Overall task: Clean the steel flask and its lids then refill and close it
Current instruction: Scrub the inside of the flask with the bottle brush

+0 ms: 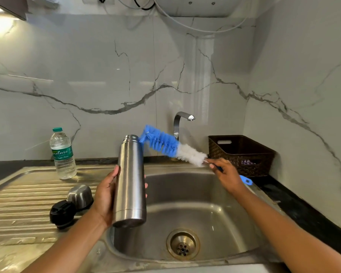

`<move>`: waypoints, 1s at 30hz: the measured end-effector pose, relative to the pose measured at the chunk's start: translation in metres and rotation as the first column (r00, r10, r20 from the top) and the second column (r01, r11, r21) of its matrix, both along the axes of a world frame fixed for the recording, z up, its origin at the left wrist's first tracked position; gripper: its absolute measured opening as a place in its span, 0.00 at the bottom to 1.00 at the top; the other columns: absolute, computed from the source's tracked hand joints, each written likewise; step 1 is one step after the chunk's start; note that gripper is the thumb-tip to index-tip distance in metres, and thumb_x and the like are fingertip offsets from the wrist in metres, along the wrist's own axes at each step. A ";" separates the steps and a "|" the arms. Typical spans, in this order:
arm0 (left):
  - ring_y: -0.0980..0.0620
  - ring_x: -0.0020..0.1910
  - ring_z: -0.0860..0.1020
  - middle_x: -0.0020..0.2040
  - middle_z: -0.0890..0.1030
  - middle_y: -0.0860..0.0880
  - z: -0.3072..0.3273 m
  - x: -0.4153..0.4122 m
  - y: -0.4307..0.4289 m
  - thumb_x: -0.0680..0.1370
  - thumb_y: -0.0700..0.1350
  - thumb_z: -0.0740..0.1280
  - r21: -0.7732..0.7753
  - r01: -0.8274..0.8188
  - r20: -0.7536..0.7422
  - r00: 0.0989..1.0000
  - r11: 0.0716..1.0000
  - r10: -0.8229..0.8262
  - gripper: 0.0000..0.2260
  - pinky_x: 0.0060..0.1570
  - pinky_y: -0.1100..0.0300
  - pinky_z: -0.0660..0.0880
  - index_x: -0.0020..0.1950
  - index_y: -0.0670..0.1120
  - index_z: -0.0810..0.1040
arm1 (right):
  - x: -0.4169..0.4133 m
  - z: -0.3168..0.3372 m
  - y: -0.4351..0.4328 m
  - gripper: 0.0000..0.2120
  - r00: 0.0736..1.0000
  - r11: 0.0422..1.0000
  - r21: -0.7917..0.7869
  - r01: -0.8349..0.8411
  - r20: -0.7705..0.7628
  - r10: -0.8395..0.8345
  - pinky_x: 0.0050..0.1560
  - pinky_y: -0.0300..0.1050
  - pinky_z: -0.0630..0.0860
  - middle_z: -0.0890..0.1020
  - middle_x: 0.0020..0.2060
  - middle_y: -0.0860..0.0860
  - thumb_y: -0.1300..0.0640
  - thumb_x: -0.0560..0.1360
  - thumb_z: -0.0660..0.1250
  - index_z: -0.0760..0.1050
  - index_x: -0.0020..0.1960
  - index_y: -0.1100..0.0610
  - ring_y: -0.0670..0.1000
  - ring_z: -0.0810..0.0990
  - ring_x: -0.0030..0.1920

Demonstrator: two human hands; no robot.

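My left hand (104,196) grips the steel flask (130,180) around its lower half and holds it upright over the left side of the sink, mouth uncapped. My right hand (225,175) holds the blue handle of a bottle brush (169,144). The brush's blue-and-white bristles slant up to the left, and the blue tip sits right beside the flask's mouth, outside it. On the ribbed drainboard lie the steel cup lid (80,196) and the black inner stopper (62,213), side by side. A plastic water bottle (63,153) with a green label stands behind them.
The steel sink basin (215,219) with its drain (183,244) lies below my hands. A chrome tap (180,123) rises at the back. A dark woven basket (242,154) sits on the black counter at the right. Marble walls close off the back and right.
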State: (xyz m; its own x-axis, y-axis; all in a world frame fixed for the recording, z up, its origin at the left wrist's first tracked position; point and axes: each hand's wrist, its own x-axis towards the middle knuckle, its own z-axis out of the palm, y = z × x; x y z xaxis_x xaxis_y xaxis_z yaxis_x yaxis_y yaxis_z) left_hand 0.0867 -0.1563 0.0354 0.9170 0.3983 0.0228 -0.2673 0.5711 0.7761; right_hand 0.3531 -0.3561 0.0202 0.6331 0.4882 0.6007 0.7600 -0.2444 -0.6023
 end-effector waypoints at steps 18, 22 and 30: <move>0.42 0.45 0.79 0.48 0.81 0.42 0.012 -0.008 0.023 0.75 0.57 0.64 -0.022 -0.441 -0.042 0.897 0.897 0.440 0.16 0.42 0.50 0.75 0.56 0.48 0.75 | -0.066 0.194 0.149 0.10 0.700 0.601 -0.470 0.646 0.679 -0.221 0.51 0.48 0.67 0.79 0.51 0.55 0.61 0.77 0.60 0.74 0.57 0.59 0.56 0.78 0.52; 0.42 0.46 0.80 0.48 0.81 0.42 0.006 -0.001 0.027 0.76 0.58 0.64 -0.065 -0.436 -0.055 0.900 0.898 0.433 0.15 0.43 0.49 0.75 0.55 0.49 0.75 | -0.065 0.203 0.186 0.13 0.732 0.607 -0.519 0.602 0.662 -0.160 0.60 0.52 0.66 0.77 0.58 0.57 0.63 0.78 0.57 0.73 0.61 0.60 0.58 0.76 0.57; 0.41 0.46 0.80 0.48 0.81 0.40 -0.005 0.007 0.037 0.73 0.60 0.66 -0.079 -0.422 -0.096 0.905 0.903 0.414 0.20 0.44 0.48 0.76 0.58 0.49 0.75 | -0.071 0.184 0.232 0.14 0.677 0.505 -0.566 0.652 0.734 -0.052 0.67 0.52 0.59 0.78 0.58 0.54 0.60 0.79 0.56 0.73 0.62 0.58 0.56 0.75 0.59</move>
State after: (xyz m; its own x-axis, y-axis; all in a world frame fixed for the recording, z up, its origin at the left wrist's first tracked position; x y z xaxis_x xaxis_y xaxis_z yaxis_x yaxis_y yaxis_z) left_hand 0.0935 -0.1191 0.0307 0.6633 0.7421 -0.0967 -0.4411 0.4921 0.7505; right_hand 0.2824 -0.1237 0.2040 0.5423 0.7309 0.4143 0.5607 -0.6821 0.4695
